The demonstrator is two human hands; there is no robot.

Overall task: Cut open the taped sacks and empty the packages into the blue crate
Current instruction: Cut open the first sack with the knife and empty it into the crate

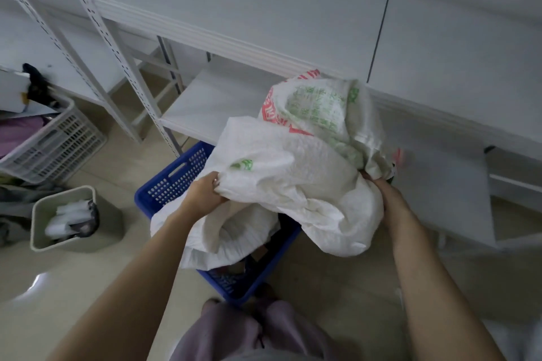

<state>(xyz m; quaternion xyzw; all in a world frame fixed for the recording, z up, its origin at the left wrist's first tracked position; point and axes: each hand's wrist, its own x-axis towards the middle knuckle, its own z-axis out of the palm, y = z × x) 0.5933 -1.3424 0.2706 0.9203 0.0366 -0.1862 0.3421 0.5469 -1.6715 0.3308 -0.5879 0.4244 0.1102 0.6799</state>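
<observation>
Both hands hold one sack point(293, 167) over the crate point(171, 177), its lower end drooping inside. Left hand point(203, 192) fingers pinch the near edge; right hand point(381, 189) fingers clench the bunched end. Recommended: lift the bunched end higher, keep the mouth within the rim, shake steadily so packages drop in.

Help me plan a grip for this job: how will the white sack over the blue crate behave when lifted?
Probably floppy: the sack folds and sags between the left hand and right hand. Likely light, since it hangs limp over the crate. Both hands grip bunched folds, hinting it slips.
</observation>
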